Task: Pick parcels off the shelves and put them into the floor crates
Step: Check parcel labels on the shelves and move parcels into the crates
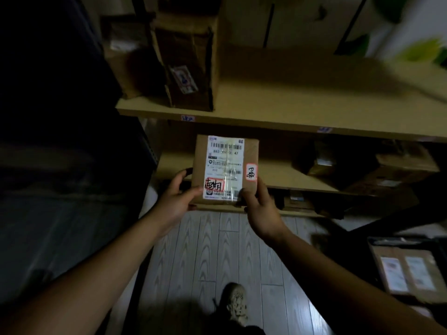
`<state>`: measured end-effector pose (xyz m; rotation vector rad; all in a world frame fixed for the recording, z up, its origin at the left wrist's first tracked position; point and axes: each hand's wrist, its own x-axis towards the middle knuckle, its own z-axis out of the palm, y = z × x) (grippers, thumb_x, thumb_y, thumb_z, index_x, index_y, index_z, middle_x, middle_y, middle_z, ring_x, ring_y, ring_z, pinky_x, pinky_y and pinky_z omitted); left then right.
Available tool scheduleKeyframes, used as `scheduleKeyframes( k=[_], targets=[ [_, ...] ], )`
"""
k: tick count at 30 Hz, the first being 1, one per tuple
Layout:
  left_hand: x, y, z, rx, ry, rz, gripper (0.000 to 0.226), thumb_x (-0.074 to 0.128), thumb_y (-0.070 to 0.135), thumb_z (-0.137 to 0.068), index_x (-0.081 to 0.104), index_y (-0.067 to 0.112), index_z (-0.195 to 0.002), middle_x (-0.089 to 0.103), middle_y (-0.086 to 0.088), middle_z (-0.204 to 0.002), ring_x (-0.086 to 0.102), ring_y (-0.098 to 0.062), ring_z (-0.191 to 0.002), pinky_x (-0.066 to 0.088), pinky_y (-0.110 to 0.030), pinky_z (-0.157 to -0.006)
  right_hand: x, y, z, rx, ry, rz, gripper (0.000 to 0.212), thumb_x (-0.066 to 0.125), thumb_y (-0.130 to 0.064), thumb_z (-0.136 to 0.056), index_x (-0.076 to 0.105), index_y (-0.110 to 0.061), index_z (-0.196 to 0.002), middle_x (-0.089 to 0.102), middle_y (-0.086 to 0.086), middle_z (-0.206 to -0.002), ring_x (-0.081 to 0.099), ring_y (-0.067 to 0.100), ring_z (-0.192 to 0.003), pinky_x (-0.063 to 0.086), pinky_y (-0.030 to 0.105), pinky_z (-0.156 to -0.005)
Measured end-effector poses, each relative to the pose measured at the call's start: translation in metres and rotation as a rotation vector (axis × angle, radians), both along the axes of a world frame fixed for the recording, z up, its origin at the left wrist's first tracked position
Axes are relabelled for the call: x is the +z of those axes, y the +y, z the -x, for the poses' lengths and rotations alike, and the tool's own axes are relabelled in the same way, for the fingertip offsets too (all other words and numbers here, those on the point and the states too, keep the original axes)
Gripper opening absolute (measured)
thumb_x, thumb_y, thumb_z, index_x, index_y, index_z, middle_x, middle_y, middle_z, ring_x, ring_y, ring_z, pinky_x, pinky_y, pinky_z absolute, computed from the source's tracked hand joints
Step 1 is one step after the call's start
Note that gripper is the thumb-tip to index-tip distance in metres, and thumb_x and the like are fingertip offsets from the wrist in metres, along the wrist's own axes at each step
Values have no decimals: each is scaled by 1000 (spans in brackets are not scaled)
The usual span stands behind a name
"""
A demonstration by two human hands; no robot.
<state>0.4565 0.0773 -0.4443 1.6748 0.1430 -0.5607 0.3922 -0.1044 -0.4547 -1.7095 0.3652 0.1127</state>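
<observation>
Dim stockroom, pale wood-look floor planks [217,250] and tan shelving, so the lighting's not great.

Both hands are on one flat cardboard parcel [250,151]. The left hand [177,201] grips the lower left corner, thumb on the front face and fingers wrapping the edge. The right hand [260,211] does the same at the lower right, thumb lying on the corner of the shipping label [225,163]. Neither is loose; both are curled round the box.

It's held up in the air in front of the middle shelf [278,176], label facing the camera and right way up. To me that looks like it's tilted so the barcode [226,146] and the handwritten sticker [251,172] can be read before sorting. Corner grips make sense for that, since they leave most of the print uncovered.

Further out, a tall brown box [191,64] stands on the upper shelf [290,105]. More parcels [362,165] sit on the middle shelf off to the right, though that bit is dark and blurry and I can't tell how many.

Down at lower right is a floor crate [399,241] with a couple of labelled packages [408,272] lying flat in it, well apart from the one in hand. My guess is that's where it goes next: turn right, lower it in. One shoe [235,301] shows at the bottom.
</observation>
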Motion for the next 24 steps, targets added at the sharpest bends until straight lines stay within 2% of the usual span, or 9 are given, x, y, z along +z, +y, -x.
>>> scheduleKeyframes(
  k=[3, 6, 8, 10, 12, 16, 19, 21, 24],
  targets=[
    [44, 19, 36, -29, -87, 28, 56, 61, 25, -88, 36, 33, -138, 61, 2, -119, 62, -17, -102, 53, -41, -84, 47, 16, 39, -59, -91, -16, 39, 40, -31, -102, 31, -48, -136, 61, -15, -119, 61, 5, -103, 49, 21, -81],
    [90, 38, 70, -60, -179, 55, 74, 65, 37, -81, 28, 31, -145, 58, 1, -127, 59, -17, -108, 48, -42, -94, 96, 33, 77, -82, -180, 3, 44, 41, -36, -101, 27, -51, -140, 59, -13, -125, 62, 9, -107, 54, 33, -86],
    [120, 50, 93, -70, -233, 90, 75, 64, 34, -84, 24, 29, -147, 56, 0, -130, 57, -16, -112, 46, -40, -97, 126, 41, 100, -82, -233, 4, 44, 42, -36, -100, 29, -52, -140, 59, -14, -125, 61, 11, -110, 53, 42, -92],
    [152, 59, 116, -97, -288, 98, 82, 67, 42, -76, 27, 31, -146, 53, -1, -135, 53, -18, -119, 42, -44, -102, 157, 48, 123, -87, -304, 27, 44, 42, -33, -101, 31, -45, -142, 60, -14, -123, 61, 8, -110, 52, 39, -93],
    [184, 62, 140, -119, -364, 107, 72, 64, 37, -81, 31, 30, -144, 53, 0, -135, 52, -19, -121, 42, -45, -103, 188, 51, 146, -117, -368, 59, 46, 41, -30, -101, 31, -39, -146, 60, -16, -122, 59, 5, -111, 50, 30, -90],
    [232, 60, 180, -130, -507, 140, 56, 58, 26, -89, 37, 28, -141, 60, 3, -126, 58, -12, -111, 47, -36, -96, 231, 48, 186, -156, -481, 126, 53, 42, -44, -95, 29, -43, -146, 59, -15, -128, 55, 11, -120, 45, 45, -102],
    [258, 50, 210, -151, -586, 187, 47, 53, 18, -92, 41, 30, -136, 63, 5, -119, 62, -9, -104, 49, -30, -88, 254, 35, 213, -141, -540, 153, 49, 42, -46, -94, 29, -53, -141, 61, -13, -124, 60, 18, -114, 51, 47, -92],
    [271, 38, 229, -158, -595, 193, 58, 58, 25, -89, 35, 28, -142, 59, 0, -127, 60, -14, -109, 50, -36, -92, 267, 22, 234, -139, -567, 164, 45, 41, -41, -98, 29, -55, -139, 60, -13, -123, 59, 18, -113, 51, 53, -93],
    [283, 5, 256, -181, -574, 199, 88, 67, 49, -66, 28, 33, -144, 51, -2, -137, 54, -20, -119, 45, -45, -100, 278, -8, 268, -167, -607, 185, 41, 40, -33, -101, 34, -52, -136, 60, -20, -121, 57, 10, -117, 47, 50, -100]
  ],
)
